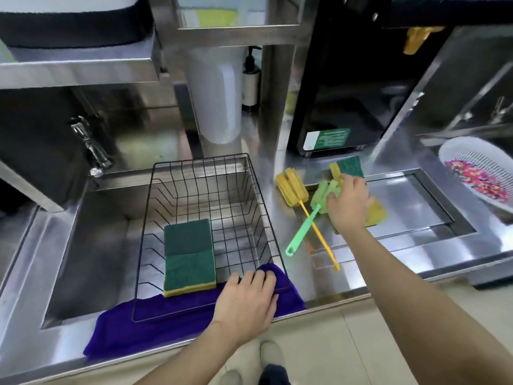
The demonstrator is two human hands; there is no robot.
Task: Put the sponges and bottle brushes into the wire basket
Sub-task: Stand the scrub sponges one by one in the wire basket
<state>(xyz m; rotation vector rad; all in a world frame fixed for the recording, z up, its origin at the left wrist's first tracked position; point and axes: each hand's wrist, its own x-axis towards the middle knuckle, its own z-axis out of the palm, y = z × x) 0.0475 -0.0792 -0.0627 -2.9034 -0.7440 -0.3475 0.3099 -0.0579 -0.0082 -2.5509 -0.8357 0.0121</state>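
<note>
Two sponges (pixel 189 255) lie inside the basket (pixel 261 207); left hand (pixel 247 300) rests fingers spread on its near rim; right of it, right hand (pixel 348 202) closes on the green brush (pixel 305 229); yellow brush (pixel 294 190) alongside.

Probably a commercial kitchen: steel counter (pixel 305 168), sunken sink (pixel 91 245), tap (pixel 90 147), steel shelving (pixel 83 69).

Steel counter (pixel 347 276), sink at left. Purple cloth (pixel 155 326) over sink's front edge, wire basket (pixel 211 190) on it. On counter right of basket: yellow brush (pixel 293 187), green brush (pixel 302 229) crossing its handle, sponges (pixel 350 165). White colander (pixel 455 151) far right.
</note>
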